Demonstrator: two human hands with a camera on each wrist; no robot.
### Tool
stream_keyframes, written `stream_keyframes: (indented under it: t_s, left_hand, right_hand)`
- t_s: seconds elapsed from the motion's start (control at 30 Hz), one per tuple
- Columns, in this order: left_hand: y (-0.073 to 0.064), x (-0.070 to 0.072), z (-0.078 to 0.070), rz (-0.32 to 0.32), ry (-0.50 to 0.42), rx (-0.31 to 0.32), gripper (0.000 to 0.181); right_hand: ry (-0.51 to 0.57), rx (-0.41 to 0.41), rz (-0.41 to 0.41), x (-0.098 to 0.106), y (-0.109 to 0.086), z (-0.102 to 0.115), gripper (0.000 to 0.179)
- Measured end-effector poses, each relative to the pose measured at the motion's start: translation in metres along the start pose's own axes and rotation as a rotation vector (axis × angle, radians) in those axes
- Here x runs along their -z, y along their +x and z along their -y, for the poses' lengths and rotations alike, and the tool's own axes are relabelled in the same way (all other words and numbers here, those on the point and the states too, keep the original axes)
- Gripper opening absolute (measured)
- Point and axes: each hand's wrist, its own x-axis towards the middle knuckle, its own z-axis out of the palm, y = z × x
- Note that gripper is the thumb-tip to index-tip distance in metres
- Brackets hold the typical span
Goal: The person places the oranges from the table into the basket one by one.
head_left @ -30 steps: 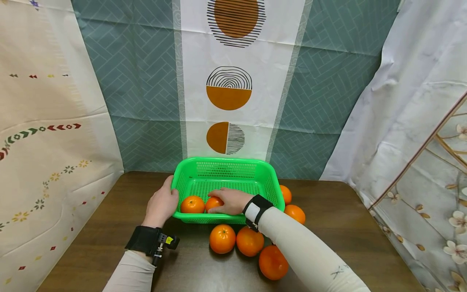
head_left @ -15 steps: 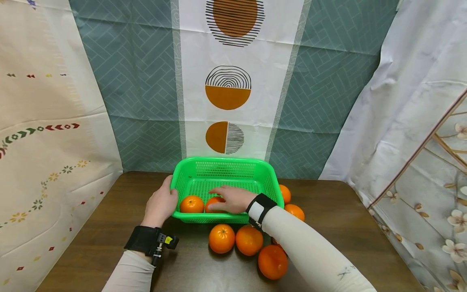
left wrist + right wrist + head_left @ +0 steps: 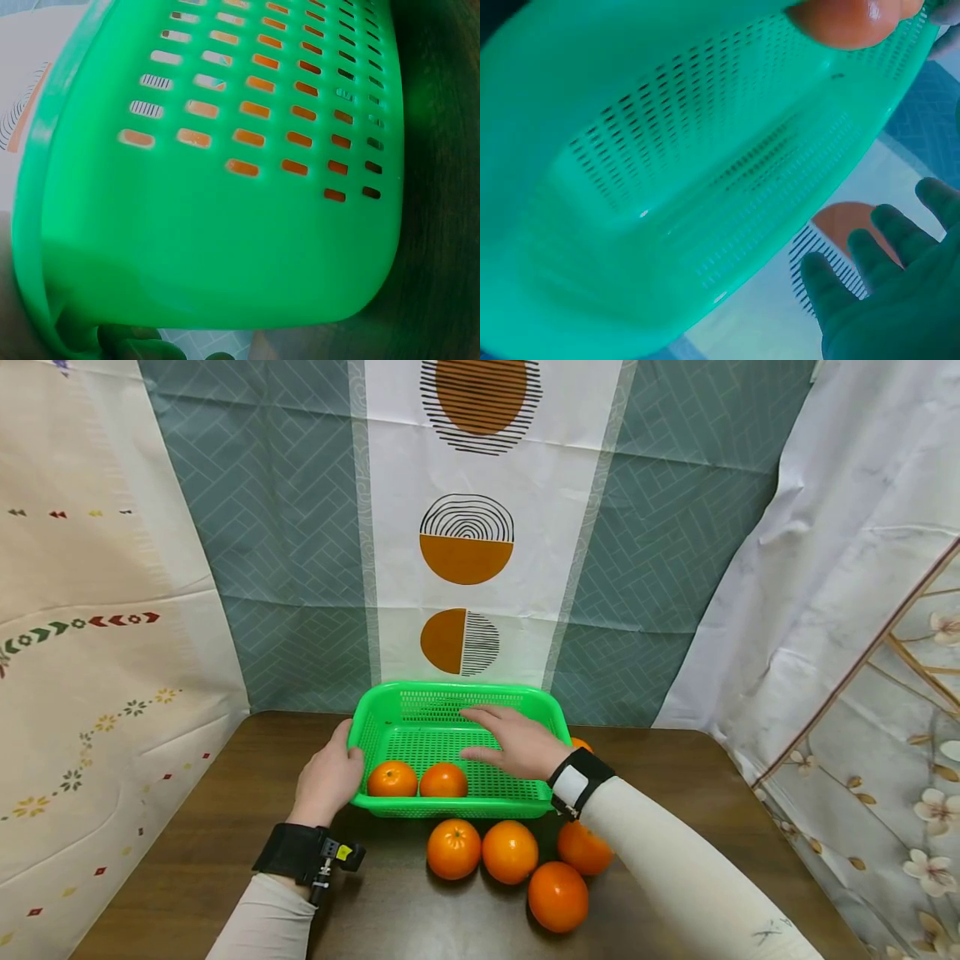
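A green plastic basket (image 3: 457,808) with slotted walls stands at the back of the table. My left hand (image 3: 327,777) grips its left rim; in the left wrist view a few fingertips show below the basket wall (image 3: 225,247). Two oranges, a left one (image 3: 392,779) and a right one (image 3: 444,780), lie side by side in the basket's front left part. Above the basket's right half hangs my right hand (image 3: 517,743), fingers extended and holding nothing. In the right wrist view its spread fingers (image 3: 904,232) are apart from the basket.
Several oranges sit on the table (image 3: 405,910) in front of the basket, among them a near one (image 3: 558,897) and one beside my right forearm (image 3: 583,847). Another orange (image 3: 582,745) peeks out behind the right wrist. A patterned cloth (image 3: 300,635) hangs behind.
My right hand has let go of the right orange in the basket and moved up and to the right. The left hand stays on the rim.
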Motion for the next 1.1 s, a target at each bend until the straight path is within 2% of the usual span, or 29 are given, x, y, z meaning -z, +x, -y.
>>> stream_keyframes:
  t_s: [0.3,0.43,0.47,0.53,0.67,0.7,0.8,1.1]
  left_hand:
    - [-0.001,0.001,-0.001,0.008,0.000,-0.002,0.060]
    - [0.001,0.000,0.002,0.005,-0.013,-0.004,0.060]
    - [0.005,-0.004,0.009,-0.015,-0.009,-0.022,0.060]
    - [0.006,-0.004,0.011,-0.017,-0.014,-0.025,0.060]
    - [0.005,-0.003,0.009,-0.021,-0.013,-0.021,0.061]
    - [0.001,0.000,0.002,-0.003,-0.016,0.000,0.061]
    - [-0.001,0.001,-0.001,0.000,0.002,0.008,0.061]
    - [-0.002,-0.002,0.000,0.000,0.014,0.016,0.060]
  right_hand:
    - [-0.024,0.025,-0.080,0.007,-0.019,-0.020,0.074]
    - [-0.023,-0.009,-0.087,0.012,-0.030,-0.028,0.076]
    - [-0.021,-0.015,-0.091,0.014,-0.033,-0.030,0.076]
    - [-0.021,-0.023,-0.103,0.017,-0.038,-0.035,0.077]
    - [-0.024,-0.037,-0.125,0.021,-0.050,-0.048,0.077]
    - [-0.028,-0.042,-0.129,0.022,-0.052,-0.051,0.077]
    - [-0.032,-0.068,-0.135,0.023,-0.062,-0.062,0.076]
    - [-0.009,-0.148,-0.165,0.022,-0.089,-0.092,0.076]
